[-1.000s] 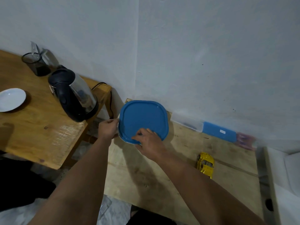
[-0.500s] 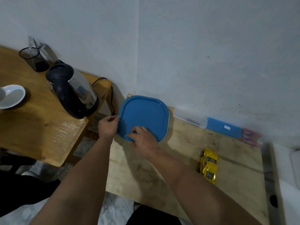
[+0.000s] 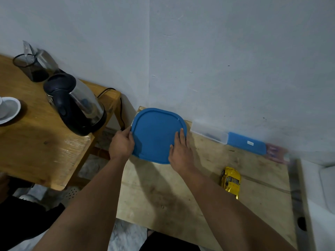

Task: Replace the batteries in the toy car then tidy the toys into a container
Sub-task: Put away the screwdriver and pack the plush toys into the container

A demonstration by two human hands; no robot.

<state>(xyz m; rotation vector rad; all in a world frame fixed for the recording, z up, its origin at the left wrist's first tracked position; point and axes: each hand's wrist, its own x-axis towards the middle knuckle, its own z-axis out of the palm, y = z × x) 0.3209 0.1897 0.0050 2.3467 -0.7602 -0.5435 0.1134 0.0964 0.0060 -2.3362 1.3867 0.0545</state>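
My left hand [image 3: 121, 144] grips the left edge of the blue lid [image 3: 155, 134], thumb on top and fingers curled out of sight below the rim. My right hand [image 3: 179, 152] lies flat on the lid's right side, fingers straight and pressing down, holding nothing. The lid covers the container beneath, so I cannot see the container's walls or what is inside; only a thin pale sliver shows at the lid's left edge. It sits at the far left corner of the pale desk [image 3: 163, 192], close to the wall.

The yellow toy car [image 3: 230, 181] stands on the desk to the right of my right forearm, well apart from the lid, with bare board between them. Along the wall lie a clear box [image 3: 208, 134] and a blue box [image 3: 246, 143], end to end; something pinkish past them is too blurred to make out. To the left, across a gap showing floor, a kettle [image 3: 76, 107] stands on a second wooden desk [image 3: 36, 153].
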